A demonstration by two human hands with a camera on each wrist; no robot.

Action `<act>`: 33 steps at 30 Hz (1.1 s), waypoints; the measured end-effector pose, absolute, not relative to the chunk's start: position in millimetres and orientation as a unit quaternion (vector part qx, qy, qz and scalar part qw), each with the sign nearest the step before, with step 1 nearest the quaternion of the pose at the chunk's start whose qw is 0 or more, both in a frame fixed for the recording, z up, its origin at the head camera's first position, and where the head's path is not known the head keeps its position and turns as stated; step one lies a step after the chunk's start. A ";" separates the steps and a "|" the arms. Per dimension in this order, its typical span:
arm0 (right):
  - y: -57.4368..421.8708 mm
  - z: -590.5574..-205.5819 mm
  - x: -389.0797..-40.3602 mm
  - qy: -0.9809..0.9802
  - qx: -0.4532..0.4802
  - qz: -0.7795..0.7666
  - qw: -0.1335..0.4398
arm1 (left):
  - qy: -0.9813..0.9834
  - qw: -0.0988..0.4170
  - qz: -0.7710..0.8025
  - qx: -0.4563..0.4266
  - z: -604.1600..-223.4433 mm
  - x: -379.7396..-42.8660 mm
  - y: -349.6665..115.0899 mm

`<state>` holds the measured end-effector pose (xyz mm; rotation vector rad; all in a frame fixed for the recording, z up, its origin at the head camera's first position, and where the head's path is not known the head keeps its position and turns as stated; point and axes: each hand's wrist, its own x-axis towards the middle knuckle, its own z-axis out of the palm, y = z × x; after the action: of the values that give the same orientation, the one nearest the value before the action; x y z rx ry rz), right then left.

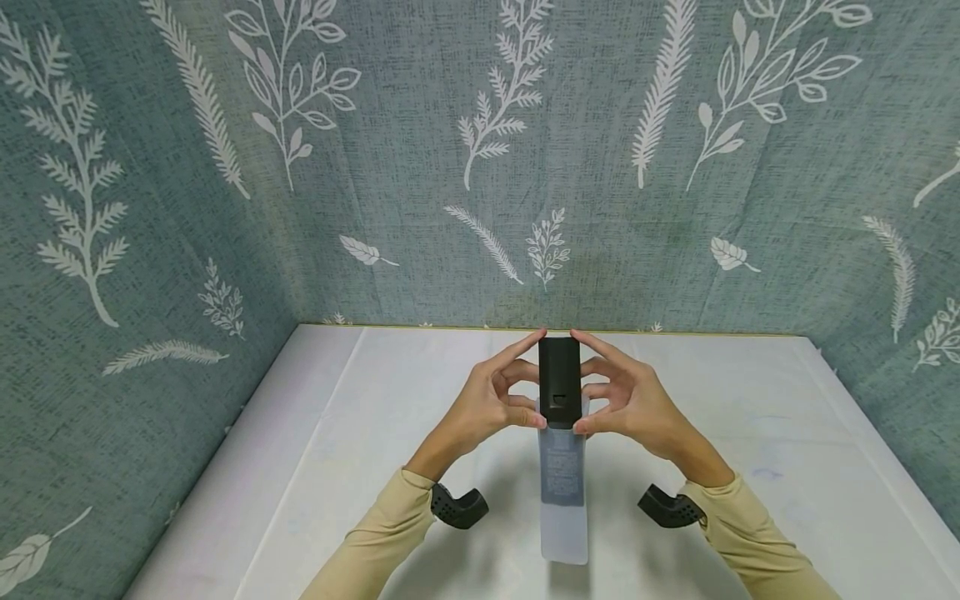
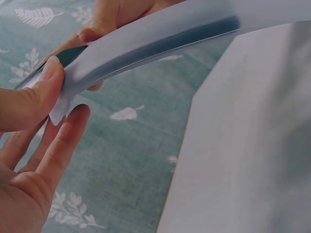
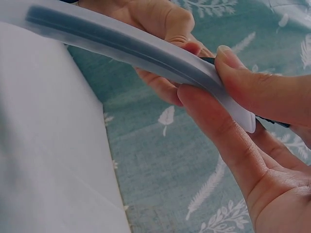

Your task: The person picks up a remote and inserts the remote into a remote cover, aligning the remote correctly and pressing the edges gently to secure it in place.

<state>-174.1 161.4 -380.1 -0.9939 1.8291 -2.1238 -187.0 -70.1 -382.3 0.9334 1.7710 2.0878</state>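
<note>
A black remote control [image 1: 559, 375] is held up over the table in the head view, its back with a small latch showing. The near part of it lies inside a translucent silicone cover [image 1: 564, 537], whose near end hangs flat past the remote. My left hand [image 1: 483, 402] pinches the left edge, thumb at the cover's mouth and index fingertip at the remote's far end. On the other side my right hand [image 1: 639, 404] mirrors this grip. Both wrist views show the cover bowed, with the dark remote visible through it and the thumbs pressing at its mouth.
A white-covered table [image 1: 337, 483] lies below the hands. Behind and beside it stand walls of grey-green leaf-patterned cloth [image 1: 420, 167]. A black wrist device sits near each cream sleeve [image 1: 375, 533].
</note>
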 end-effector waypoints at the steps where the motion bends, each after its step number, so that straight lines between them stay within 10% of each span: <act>1: 161.5 -380.2 -174.2 0.613 -0.333 -0.712 0.084 | 0.609 0.124 0.716 0.319 -382.1 -186.9 -70.2; 33: 160.4 -384.8 -176.9 0.616 -0.322 -0.713 0.088 | 0.615 0.124 0.715 0.308 -385.9 -188.5 -71.8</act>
<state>-176.9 160.4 -384.8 -0.9583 1.8351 -2.1228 -188.5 -71.8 -385.9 0.8980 1.7927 2.0846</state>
